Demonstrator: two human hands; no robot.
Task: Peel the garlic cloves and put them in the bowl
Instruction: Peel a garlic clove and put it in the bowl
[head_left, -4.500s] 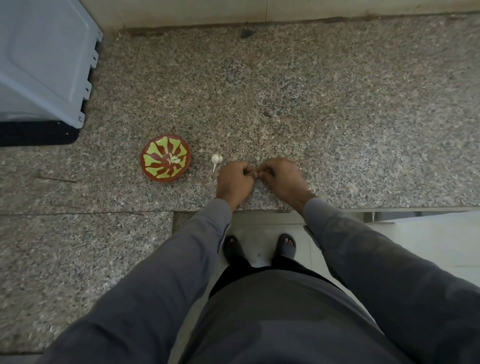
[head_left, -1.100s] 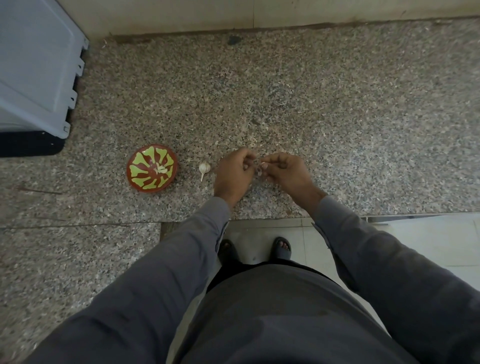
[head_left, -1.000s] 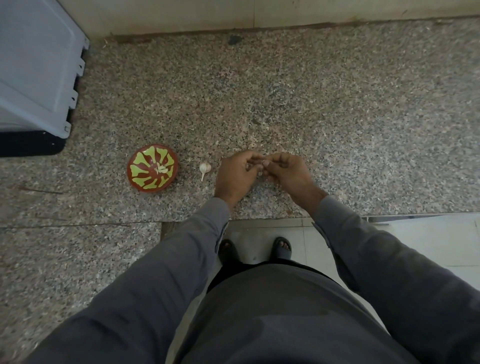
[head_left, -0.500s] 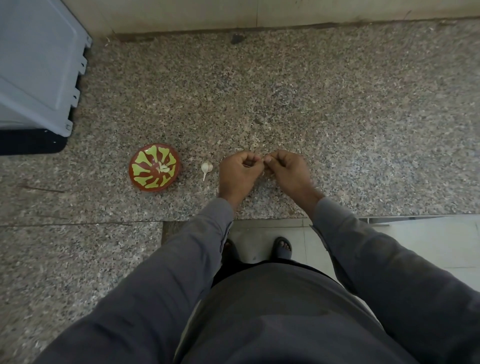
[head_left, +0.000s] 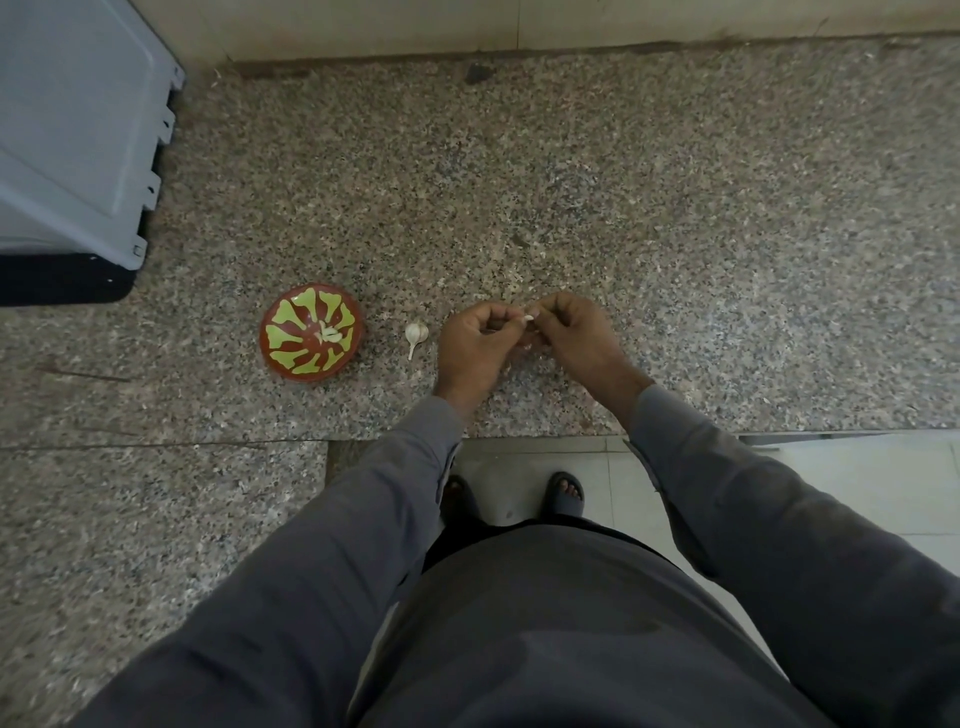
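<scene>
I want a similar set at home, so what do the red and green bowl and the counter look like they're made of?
Bowl: likely glazed ceramic or painted clay, given its slightly glossy red-brown surface with green motifs. Counter: polished granite-like stone, speckled grey-pink grain.

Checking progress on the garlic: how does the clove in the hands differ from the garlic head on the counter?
The clove is a small pale sliver pinched between both hands, left hand and right hand; the garlic head is bigger, rounded, with a stem. The clove is held up; the garlic head lies untouched on the counter beside the bowl. Both are whitish.
</scene>
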